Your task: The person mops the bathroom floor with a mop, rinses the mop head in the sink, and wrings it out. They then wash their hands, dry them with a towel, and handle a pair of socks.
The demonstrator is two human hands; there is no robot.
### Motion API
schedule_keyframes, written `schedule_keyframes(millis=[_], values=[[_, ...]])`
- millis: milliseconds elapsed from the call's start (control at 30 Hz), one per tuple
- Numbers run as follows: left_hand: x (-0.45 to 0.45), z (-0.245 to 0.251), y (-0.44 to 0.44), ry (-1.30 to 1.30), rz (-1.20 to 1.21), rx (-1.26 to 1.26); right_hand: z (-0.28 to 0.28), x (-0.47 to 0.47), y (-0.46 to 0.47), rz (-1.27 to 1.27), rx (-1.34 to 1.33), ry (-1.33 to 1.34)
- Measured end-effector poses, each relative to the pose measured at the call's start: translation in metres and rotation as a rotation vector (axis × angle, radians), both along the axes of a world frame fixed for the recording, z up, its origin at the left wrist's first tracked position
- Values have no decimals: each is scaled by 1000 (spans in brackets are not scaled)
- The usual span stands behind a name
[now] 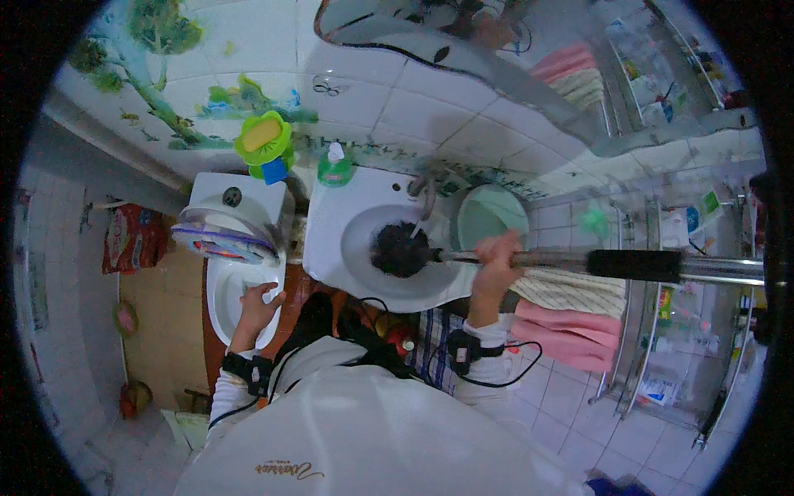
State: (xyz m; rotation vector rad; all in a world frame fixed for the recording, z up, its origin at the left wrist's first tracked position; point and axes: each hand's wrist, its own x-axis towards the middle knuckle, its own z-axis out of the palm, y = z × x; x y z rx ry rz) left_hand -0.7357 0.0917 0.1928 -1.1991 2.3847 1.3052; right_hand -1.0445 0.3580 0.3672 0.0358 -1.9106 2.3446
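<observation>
My right hand (496, 257) grips the metal pole (552, 259) of a mop close to its head. The dark, shaggy mop head (400, 249) rests in the bowl of the white washbasin (329, 248). Above it the faucet (425, 185) sends a thin stream of water onto the strands. A black foam sleeve (634, 265) covers part of the pole, which runs out level to the right. My left hand (259, 307) holds nothing, thumb and fingers apart, over the open white toilet (218, 297). Its lid (223, 239) is raised.
A green soap bottle (335, 167) stands on the basin's back corner. A pale green tub (493, 217) is right of the faucet. Pink towels (567, 335) hang on a metal rack (642, 347) holding bottles. A green soap dish (263, 137) sits above the toilet tank.
</observation>
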Motion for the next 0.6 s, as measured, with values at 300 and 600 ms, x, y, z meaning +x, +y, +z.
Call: schedule_keyframes(millis=[300, 600], values=[[-2, -3, -1, 5, 8, 7, -12, -2, 11, 112, -26, 59], [-1, 0, -1, 13, -38, -44, -16, 0, 7, 95, -74, 104]])
